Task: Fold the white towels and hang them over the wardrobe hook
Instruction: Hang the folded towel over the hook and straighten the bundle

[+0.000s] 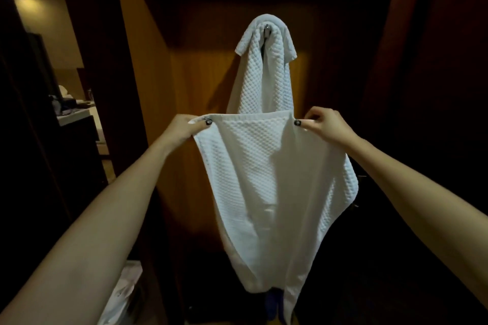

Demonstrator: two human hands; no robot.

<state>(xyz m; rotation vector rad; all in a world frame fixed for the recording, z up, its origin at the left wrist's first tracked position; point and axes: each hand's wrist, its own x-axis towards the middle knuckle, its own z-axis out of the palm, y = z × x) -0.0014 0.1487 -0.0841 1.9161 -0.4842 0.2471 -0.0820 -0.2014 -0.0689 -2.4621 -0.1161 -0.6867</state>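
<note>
You hold one white towel (272, 179) up by its top corners, in front of the wardrobe (190, 87).
Your left grip (184, 126) pinches the left top corner and your right grip (324, 124) pinches the right one; the towel hangs down between your arms. Behind it, a second white towel (264, 74) is draped over the hook (267, 29).
</note>
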